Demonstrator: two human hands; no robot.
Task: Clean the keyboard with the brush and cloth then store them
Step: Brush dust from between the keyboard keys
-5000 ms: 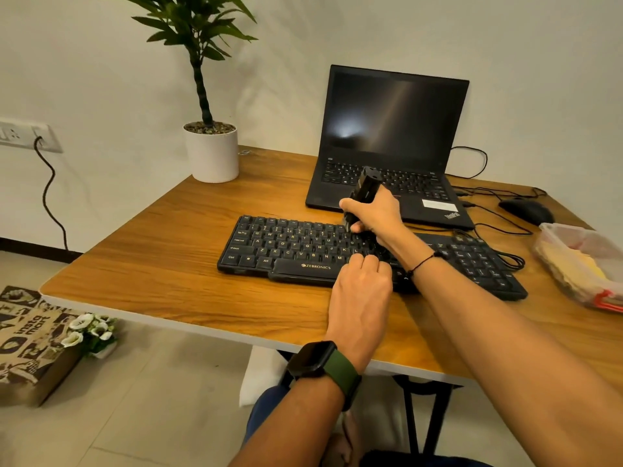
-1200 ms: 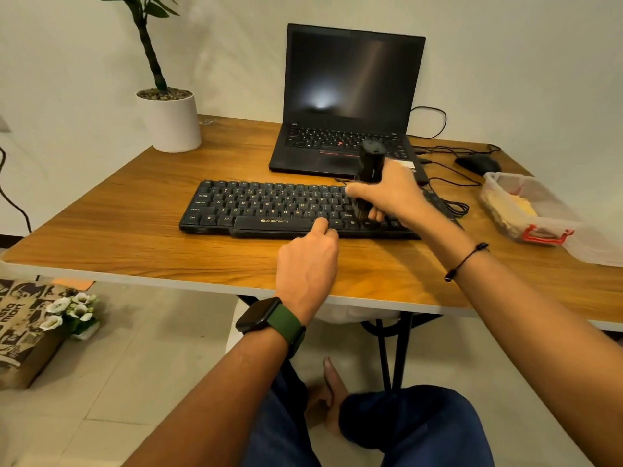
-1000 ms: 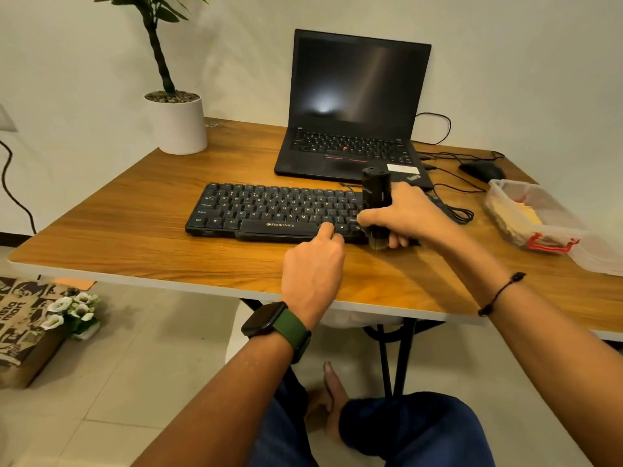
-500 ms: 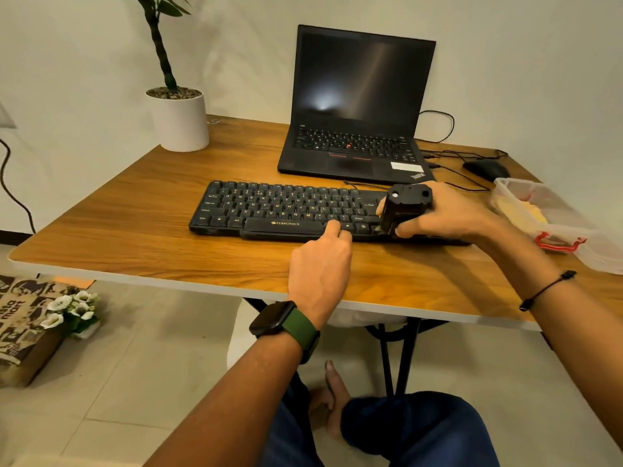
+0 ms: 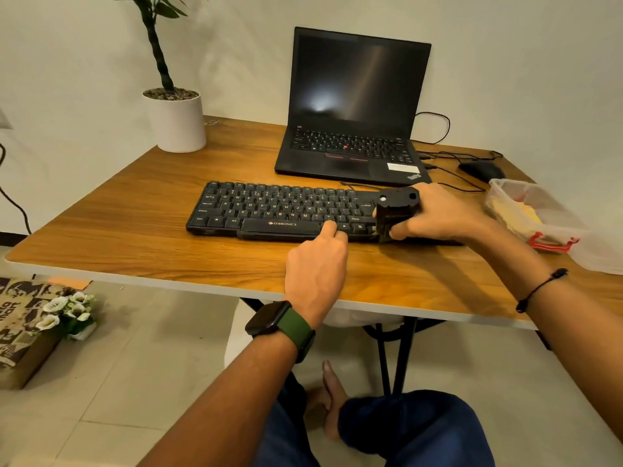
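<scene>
Currently the right hand [image 5: 438,214] grips the brush [image 5: 396,210] with fingers clamped round its body, over the right end of the keyboard [image 5: 279,210] at frame centre. The left hand [image 5: 317,264] rests loosely curled against the keyboard's near edge, holding nothing. Risk: the keyboard may slide on the bench [image 5: 135,230] under sweeping pressure. Yellow material, probably the cloth [image 5: 526,214], lies in the clear container [image 5: 553,237] at right.

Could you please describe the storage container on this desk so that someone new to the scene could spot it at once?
Start at the open black laptop at the back of the wooden desk and look right, past the black mouse. Near the desk's right edge sits the container. Unlike the black gear around it, it is clear plastic, with a red clasp and something yellow inside.
</scene>
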